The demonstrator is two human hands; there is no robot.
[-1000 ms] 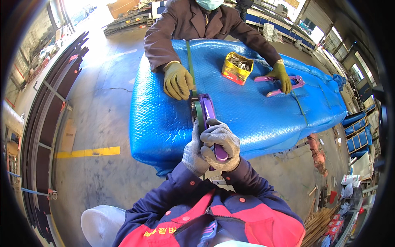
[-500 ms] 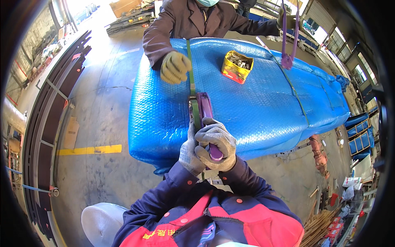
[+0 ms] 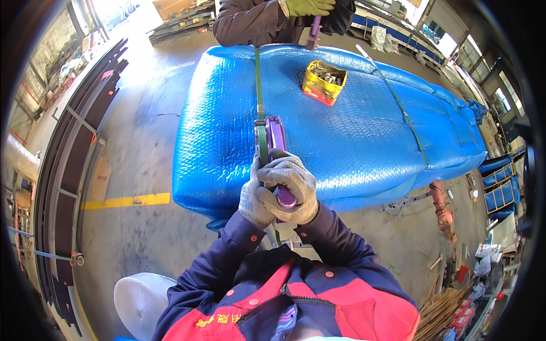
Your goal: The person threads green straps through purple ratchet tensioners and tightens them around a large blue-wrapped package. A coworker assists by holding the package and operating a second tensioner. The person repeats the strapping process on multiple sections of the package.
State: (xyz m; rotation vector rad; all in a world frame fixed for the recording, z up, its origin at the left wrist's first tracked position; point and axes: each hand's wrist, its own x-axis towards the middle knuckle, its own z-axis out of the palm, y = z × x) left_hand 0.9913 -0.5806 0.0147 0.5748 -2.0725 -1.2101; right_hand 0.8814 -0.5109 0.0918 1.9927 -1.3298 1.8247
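Note:
A large blue-wrapped bundle [image 3: 216, 142] lies in front of me, with a green strap [image 3: 259, 79] running across it. On its near edge a purple strapping tensioner [image 3: 275, 132] sits along this strap. My right hand [image 3: 290, 179], in a grey glove, is closed round the tensioner's handle, whose rounded end sticks out below the fingers. Close against it, my gloved left hand [image 3: 253, 199] is closed on the strap beside the tool; its grip is partly hidden. A small metal seal [image 3: 260, 109] shows on the strap just beyond the tensioner.
A yellow-red tub [image 3: 318, 91] of metal clips stands on the bundle. Across it, a person's gloved hand [image 3: 307, 7] is near a purple tool [image 3: 313, 33]. A second strap [image 3: 398, 105] crosses farther right. Dark metal profiles [image 3: 74, 165] are stacked at left.
My hands and the tensioner have shifted slightly left and away from me in view. The other person has drawn back from the strap, and their purple tool has moved left.

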